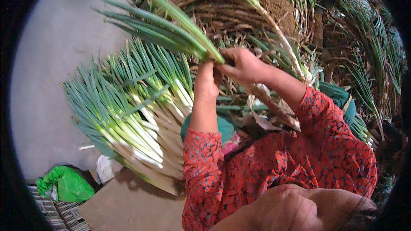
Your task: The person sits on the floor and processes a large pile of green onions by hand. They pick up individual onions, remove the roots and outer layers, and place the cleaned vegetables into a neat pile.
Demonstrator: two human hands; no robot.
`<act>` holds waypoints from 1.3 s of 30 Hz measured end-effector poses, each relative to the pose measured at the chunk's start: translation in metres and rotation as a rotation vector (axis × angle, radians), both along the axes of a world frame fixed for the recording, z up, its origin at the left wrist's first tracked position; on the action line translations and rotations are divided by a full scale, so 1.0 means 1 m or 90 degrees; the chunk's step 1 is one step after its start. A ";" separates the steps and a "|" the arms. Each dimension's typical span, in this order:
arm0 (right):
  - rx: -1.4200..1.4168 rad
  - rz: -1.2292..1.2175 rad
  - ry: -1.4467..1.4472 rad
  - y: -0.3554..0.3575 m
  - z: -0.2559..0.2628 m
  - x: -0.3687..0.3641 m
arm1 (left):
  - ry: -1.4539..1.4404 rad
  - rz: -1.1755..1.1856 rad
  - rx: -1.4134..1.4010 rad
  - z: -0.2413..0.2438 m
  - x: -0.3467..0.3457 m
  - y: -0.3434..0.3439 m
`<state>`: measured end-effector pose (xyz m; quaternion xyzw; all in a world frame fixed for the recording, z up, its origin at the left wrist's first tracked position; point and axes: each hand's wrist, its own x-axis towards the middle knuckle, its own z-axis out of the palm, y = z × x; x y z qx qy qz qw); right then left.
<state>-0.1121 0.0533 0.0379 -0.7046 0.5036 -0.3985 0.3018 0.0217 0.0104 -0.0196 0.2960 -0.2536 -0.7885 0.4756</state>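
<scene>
Both hands are together on one large green onion (179, 35), held slantwise in front of me. Its green leaves fan out to the upper left, and a brownish stalk end (273, 106) shows at the lower right, below my right forearm. My left hand (206, 80) grips it just below the leaves. The fingers of my right hand (245, 65) close at the base of the leaves, against one long green leaf; the fingertips are partly hidden. Left of my left arm lies a pile of green onions with clean white stalks (138, 134), leaves pointing away from me.
A soil-coloured green onion (282, 38) slants beyond my right forearm, over stripped leaf scraps (247, 38). Bundled unpeeled onions (369, 29) fill the right side. At lower left are a green plastic bag (67, 183), a cardboard sheet (138, 211) and the grey floor (48, 86).
</scene>
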 end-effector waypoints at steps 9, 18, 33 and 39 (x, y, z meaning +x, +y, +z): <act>0.275 -0.114 -0.047 0.146 -0.099 -0.106 | 0.047 0.182 0.044 0.001 0.022 -0.021; 0.350 -0.256 0.345 0.218 -0.057 -0.142 | 0.091 0.227 -0.030 0.005 0.033 -0.036; 0.449 0.118 -0.292 0.130 -0.076 -0.034 | 0.373 0.065 0.039 0.005 0.017 -0.020; 0.394 0.024 -0.417 0.132 -0.080 -0.044 | -0.043 -0.127 -0.108 0.008 -0.002 -0.013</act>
